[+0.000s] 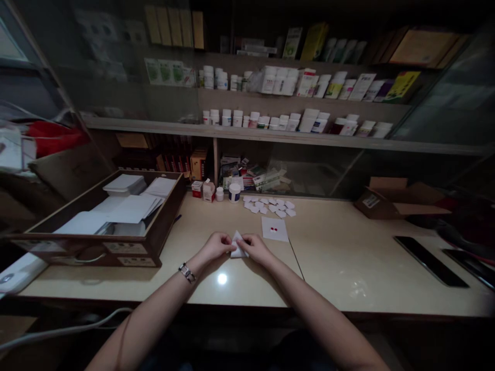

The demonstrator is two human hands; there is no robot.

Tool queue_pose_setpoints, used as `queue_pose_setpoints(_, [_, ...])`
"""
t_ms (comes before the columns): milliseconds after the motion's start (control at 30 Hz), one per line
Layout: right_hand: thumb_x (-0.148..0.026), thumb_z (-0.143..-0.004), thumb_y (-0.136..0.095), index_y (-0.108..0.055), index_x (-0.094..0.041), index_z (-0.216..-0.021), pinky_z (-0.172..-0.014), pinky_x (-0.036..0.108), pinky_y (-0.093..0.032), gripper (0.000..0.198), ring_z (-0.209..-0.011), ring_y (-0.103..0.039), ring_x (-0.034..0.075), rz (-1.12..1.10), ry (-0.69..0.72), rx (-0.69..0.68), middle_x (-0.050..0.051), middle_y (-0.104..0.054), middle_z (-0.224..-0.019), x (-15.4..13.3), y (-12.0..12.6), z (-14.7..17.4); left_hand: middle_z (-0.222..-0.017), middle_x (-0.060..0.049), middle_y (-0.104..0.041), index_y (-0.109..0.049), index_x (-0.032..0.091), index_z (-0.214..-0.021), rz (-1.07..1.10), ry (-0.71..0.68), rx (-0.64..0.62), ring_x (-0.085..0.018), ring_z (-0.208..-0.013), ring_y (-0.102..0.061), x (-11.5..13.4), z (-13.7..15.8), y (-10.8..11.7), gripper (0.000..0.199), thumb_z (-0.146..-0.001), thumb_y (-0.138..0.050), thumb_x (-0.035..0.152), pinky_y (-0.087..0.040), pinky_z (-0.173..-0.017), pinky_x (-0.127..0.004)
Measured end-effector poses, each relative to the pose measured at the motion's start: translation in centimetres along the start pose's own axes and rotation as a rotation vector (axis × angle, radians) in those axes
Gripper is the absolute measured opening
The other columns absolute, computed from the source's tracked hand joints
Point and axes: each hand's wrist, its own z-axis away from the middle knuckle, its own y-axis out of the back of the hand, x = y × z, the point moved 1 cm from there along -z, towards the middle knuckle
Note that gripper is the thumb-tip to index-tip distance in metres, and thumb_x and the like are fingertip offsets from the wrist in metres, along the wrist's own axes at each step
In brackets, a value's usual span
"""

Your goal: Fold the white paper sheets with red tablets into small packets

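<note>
Both of my hands pinch one small white paper [239, 249], which is partly folded to a point at its top. My left hand [215, 246] grips its left edge, with a metal bracelet on the wrist. My right hand [255, 248] holds the right side, the thumb lying on the paper. Just beyond my right hand lies a flat white paper square [275, 229], with a few small red and white pills [274, 229] at its middle. Farther back, several small folded paper packets [269, 205] are spread on the counter [332, 247].
At the left stands a wooden drawer box [154, 245] holding stacks of white paper [127, 206]. Small boxes and a white jar [234, 192] stand along the back. An open cardboard box [402, 198] and a black phone [431, 262] are at the right. Shelves of medicine bottles [278, 80] rise behind.
</note>
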Motion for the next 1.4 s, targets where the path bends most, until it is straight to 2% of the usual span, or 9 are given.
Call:
queue_pose_setpoints(333, [-0.043,-0.083,-0.049,-0.066,-0.012,-0.068,-0.051,0.021,-0.027,0.038,-0.057,-0.042,0.011,0.011,0.069,-0.023,-0.001,-0.053,-0.058,-0.4,0.0,0.2,-0.048,0.007,-0.048,-0.05,0.015,-0.059,0.082,-0.029,-0.065,-0.006,-0.042,-0.039,-0.8,-0.6,0.2,0.033,-0.05,-0.077,0.032,-0.026,-0.046,-0.021])
queue_pose_setpoints(500, [-0.039,-0.072,-0.063,-0.062,-0.012,-0.065,-0.051,0.021,-0.026,0.028,-0.056,-0.041,0.01,0.033,0.036,-0.024,-0.003,-0.048,-0.056,-0.2,0.1,0.1,-0.048,0.006,-0.049,-0.051,0.014,-0.058,0.094,-0.055,0.006,-0.006,-0.044,-0.04,-1.0,-0.7,0.1,0.035,-0.048,-0.078,0.034,-0.027,-0.046,-0.021])
queue_pose_setpoints(667, [-0.029,-0.069,-0.061,-0.062,-0.012,-0.068,-0.053,0.021,-0.029,0.017,-0.057,-0.043,0.011,-0.098,0.006,-0.005,-0.003,-0.051,-0.06,0.4,0.2,-0.2,-0.05,0.003,-0.053,-0.06,0.011,-0.066,0.096,-0.081,0.029,-0.007,-0.044,-0.043,-0.7,-0.4,0.1,0.029,-0.055,-0.074,0.033,-0.031,-0.047,-0.021])
queue_pose_setpoints(833, [-0.032,-0.067,-0.064,-0.057,-0.014,-0.057,-0.051,0.021,-0.028,0.021,-0.054,-0.042,0.01,-0.138,-0.007,0.018,-0.004,-0.047,-0.053,0.9,0.1,-0.4,-0.049,0.003,-0.054,-0.059,0.012,-0.064,0.162,-0.145,0.037,-0.009,-0.044,-0.047,-0.4,-0.2,-0.3,0.025,-0.056,-0.074,0.03,-0.035,-0.048,-0.022])
queue_pose_setpoints(933, [-0.03,-0.067,-0.064,-0.058,-0.014,-0.056,-0.051,0.021,-0.03,0.02,-0.054,-0.044,0.011,-0.139,-0.016,0.028,-0.004,-0.049,-0.053,1.1,0.0,-0.3,-0.048,0.003,-0.054,-0.058,0.013,-0.061,0.185,-0.152,0.038,-0.01,-0.045,-0.049,-0.4,-0.2,-0.5,0.022,-0.056,-0.073,0.027,-0.037,-0.048,-0.022])
queue_pose_setpoints(1033, [-0.024,-0.067,-0.063,-0.064,-0.014,-0.065,-0.053,0.021,-0.034,0.011,-0.057,-0.049,0.012,-0.104,0.0,0.075,-0.002,-0.056,-0.058,0.9,0.0,-0.1,-0.048,0.003,-0.054,-0.057,0.013,-0.059,0.185,-0.132,0.06,-0.009,-0.045,-0.049,-0.4,-0.2,-0.5,0.019,-0.056,-0.072,0.023,-0.037,-0.049,-0.022])
queue_pose_setpoints(1133, [-0.019,-0.069,-0.061,-0.068,-0.014,-0.077,-0.057,0.022,-0.038,0.012,-0.062,-0.053,0.014,-0.053,0.037,0.123,0.0,-0.062,-0.065,0.3,-0.1,0.2,-0.049,0.003,-0.055,-0.058,0.013,-0.06,0.173,-0.118,0.076,-0.01,-0.045,-0.049,-0.6,-0.4,-0.5,0.016,-0.055,-0.071,0.021,-0.038,-0.049,-0.022])
queue_pose_setpoints(1267, [-0.012,-0.068,-0.06,-0.068,-0.016,-0.074,-0.062,0.023,-0.04,0.011,-0.066,-0.056,0.015,0.096,0.116,0.139,0.002,-0.064,-0.071,-0.5,0.0,0.6,-0.053,0.0,-0.057,-0.06,0.012,-0.059,0.072,-0.161,0.108,-0.011,-0.051,-0.051,-0.7,-0.5,-0.6,0.01,-0.057,-0.068,0.018,-0.039,-0.054,-0.023])
queue_pose_setpoints(1400, [-0.005,-0.068,-0.058,-0.069,-0.018,-0.075,-0.071,0.025,-0.042,0.019,-0.078,-0.057,0.017,0.274,0.231,0.159,0.003,-0.064,-0.077,-1.2,0.2,1.0,-0.057,0.001,-0.058,-0.06,0.013,-0.059,-0.107,-0.247,0.182,-0.011,-0.056,-0.05,-0.5,-0.2,-0.6,0.004,-0.058,-0.064,0.012,-0.038,-0.056,-0.021])
